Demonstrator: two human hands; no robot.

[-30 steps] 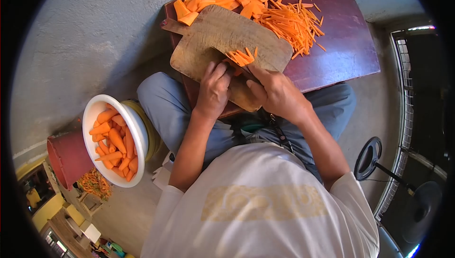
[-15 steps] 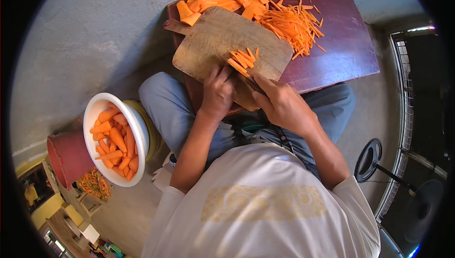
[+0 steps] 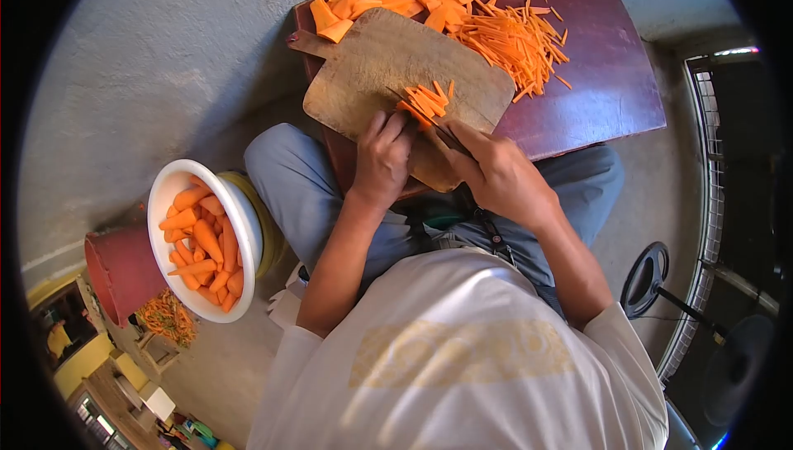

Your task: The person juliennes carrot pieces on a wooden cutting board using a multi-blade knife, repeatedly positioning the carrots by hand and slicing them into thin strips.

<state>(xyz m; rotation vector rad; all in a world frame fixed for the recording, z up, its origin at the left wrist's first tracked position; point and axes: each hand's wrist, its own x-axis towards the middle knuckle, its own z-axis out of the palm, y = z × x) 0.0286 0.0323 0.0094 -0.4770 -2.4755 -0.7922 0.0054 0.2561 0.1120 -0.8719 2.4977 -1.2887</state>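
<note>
Left hand (image 3: pixel 382 161): fingers bent, pinching a carrot piece (image 3: pixel 411 111).
Right hand (image 3: pixel 505 176): wrapped around the knife (image 3: pixel 437 125).
Knife: blade against the piece.
Board (image 3: pixel 388 49): on the red table (image 3: pixel 599 78), under cut sticks (image 3: pixel 429 98).
Bowl (image 3: pixel 249 219): holds carrots (image 3: pixel 206 239).

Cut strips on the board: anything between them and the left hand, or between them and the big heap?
The knife, in the right hand, lies between the strips and the left hand. Toward the heap, nothing visible in the way, only bare board.
</note>
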